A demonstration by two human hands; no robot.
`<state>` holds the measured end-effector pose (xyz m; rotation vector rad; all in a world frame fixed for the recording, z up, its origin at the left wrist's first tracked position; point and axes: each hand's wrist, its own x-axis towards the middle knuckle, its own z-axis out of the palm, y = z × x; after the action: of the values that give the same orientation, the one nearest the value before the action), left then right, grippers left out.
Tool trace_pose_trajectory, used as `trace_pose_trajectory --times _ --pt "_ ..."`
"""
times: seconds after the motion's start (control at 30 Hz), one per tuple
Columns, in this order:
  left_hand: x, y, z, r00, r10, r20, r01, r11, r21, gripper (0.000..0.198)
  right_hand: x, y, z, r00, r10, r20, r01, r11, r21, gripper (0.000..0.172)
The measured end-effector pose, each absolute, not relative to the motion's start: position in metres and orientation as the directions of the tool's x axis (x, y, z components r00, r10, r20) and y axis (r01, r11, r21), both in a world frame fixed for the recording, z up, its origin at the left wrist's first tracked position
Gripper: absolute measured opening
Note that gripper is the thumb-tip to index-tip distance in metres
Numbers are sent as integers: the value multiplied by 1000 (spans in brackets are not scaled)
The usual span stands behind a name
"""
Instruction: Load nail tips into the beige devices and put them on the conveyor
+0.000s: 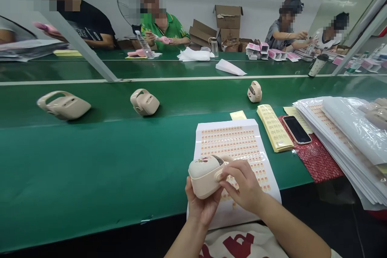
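Note:
A small cream device with a carry handle (203,175) is held up over the front edge of the green bench. It has a rounded white top with a red print and a dark panel. My left hand (203,206) cups it from below. The fingers of my right hand (243,185) are pressed against its side, where the handle joins; what the fingertips cover is hidden. Under both hands lies a white sheet of small orange-and-white stickers (228,141), partly covered by the device and my hands.
Similar cream devices stand on the green belt: one at far left (65,105), another nearer (145,102), a third at right (254,92). Right of the sheet are a yellow label pad (274,129), a phone (296,130) and stacked sheets (341,161). Several people work across the belt.

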<state>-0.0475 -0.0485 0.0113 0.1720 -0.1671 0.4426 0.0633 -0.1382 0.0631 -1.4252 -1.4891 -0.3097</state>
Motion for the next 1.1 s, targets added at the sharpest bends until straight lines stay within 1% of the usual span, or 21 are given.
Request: trace_pose_trajectory --times 0.1,0.23,0.33,0.47,0.6,0.7,0.83,0.93,1.03,1.1 --pt "-48 -51 16 876 433 211 -465 875 134 33 67 -130 66 159 615 772 853 308 -421 13" --pt "-49 -51 16 863 459 209 -493 856 157 36 66 -129 61 171 588 791 858 307 -413 16" --pt "-49 -50 17 855 489 173 -514 841 166 35 66 -130 62 170 579 798 864 302 -403 17" --pt "-50 -48 20 856 505 111 -517 840 164 32 67 -131 66 208 623 754 869 236 -435 12" --pt "-52 -45 17 849 523 78 -528 834 159 30 70 -131 69 201 664 720 898 170 -407 5" --pt "-54 -44 13 832 554 14 -546 816 189 32 74 -130 70 171 718 674 896 171 -409 1" --pt "-53 -45 13 790 612 -36 -587 773 242 32 76 -128 69 166 763 625 863 195 -467 4" --pt "-51 -45 18 777 630 -11 -610 757 234 34 74 -127 67 195 722 664 838 229 -495 3" --pt "-50 -45 22 804 592 47 -590 786 188 35 70 -126 65 206 652 729 857 240 -456 9" --pt "-49 -45 24 825 560 73 -564 810 163 35 67 -126 65 204 632 748 877 222 -426 11"
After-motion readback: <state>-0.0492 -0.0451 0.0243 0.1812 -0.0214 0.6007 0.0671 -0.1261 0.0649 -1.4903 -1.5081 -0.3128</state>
